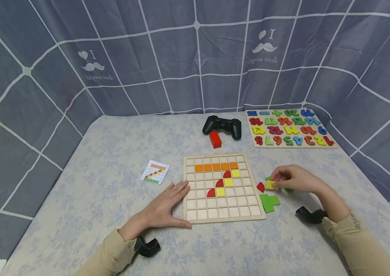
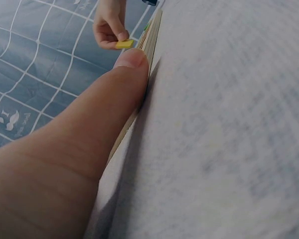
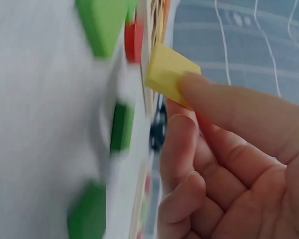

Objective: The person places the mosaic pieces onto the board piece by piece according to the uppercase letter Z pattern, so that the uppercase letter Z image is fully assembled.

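Note:
Between thumb and fingers, my right hand (image 1: pixel 296 178) pinches a yellow square tile (image 3: pixel 170 74), raised off the table just right of the wooden grid board (image 1: pixel 212 220). My left hand (image 1: pixel 162 207) lies with its fingers spread along the board's left edge, fingertips and thumb at the frame. On the board sit a row of orange tiles (image 1: pixel 216 167) and a diagonal of red quarter-round tiles (image 1: pixel 211 193) beside yellow tiles (image 1: pixel 220 192). Under and near my right hand lie green tiles (image 1: pixel 267 203) and a loose red quarter-round tile (image 1: pixel 261 187).
A pattern card (image 1: pixel 155 172) with a coloured figure lies left of the board. Behind the board are a red block (image 1: pixel 215 140) and a black game controller (image 1: pixel 223 126). A number puzzle board (image 1: pixel 289 128) stands at the back right, near the curtain (image 1: pixel 181 57).

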Motion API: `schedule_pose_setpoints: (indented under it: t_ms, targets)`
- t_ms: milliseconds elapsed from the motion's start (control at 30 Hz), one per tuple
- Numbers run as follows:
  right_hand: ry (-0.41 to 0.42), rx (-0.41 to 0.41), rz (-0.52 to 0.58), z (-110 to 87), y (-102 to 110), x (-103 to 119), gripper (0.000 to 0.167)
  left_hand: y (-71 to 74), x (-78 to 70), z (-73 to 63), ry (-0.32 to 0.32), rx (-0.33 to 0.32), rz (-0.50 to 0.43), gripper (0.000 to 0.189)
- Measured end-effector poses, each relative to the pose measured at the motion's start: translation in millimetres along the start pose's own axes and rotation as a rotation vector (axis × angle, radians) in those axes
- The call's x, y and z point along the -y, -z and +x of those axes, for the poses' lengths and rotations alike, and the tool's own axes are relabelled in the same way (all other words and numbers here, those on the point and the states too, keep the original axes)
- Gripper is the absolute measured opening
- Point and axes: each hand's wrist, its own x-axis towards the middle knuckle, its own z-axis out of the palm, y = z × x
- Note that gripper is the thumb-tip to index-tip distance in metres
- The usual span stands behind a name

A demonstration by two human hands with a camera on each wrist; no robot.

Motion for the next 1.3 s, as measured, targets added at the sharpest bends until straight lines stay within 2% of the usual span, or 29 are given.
schedule_pose_setpoints:
  t_ms: [233,500,633,800,1033,1167,1300]
  targets:
    - [0.017,0.062,0.029,27.2,-29.3,36.0,0.014,1.0,0.0,-0.1,0.02,0.021,-0.006,0.109]
    - [0.18,0.109,-0.048,61.4,-66.7,77.7,0.006,0.2,-1.5,-0.3,0.008,0.011,-0.009,0.108]
    - [0.197,0.128,-0.085,72.1,-81.5,92.9,0.004,0.4,-1.7,0.0,0.008,0.009,-0.001,0.108]
    - [0.151,0.132,-0.171,77.3,-96.8,105.6,0.002,1.1,-1.1,0.0,0.023,0.02,0.006,0.108]
    - [0.112,0.049,-0.308,74.9,-107.6,115.3,0.009,1.4,-1.0,0.3,0.034,0.029,0.011,0.109]
    - [0.083,0.033,-0.289,71.2,-101.4,114.1,0.01,1.5,-1.3,0.0,0.032,0.028,0.009,0.109]
    - [0.092,0.079,-0.168,67.2,-89.8,104.0,0.008,1.6,-1.3,0.0,0.009,0.014,0.006,0.108]
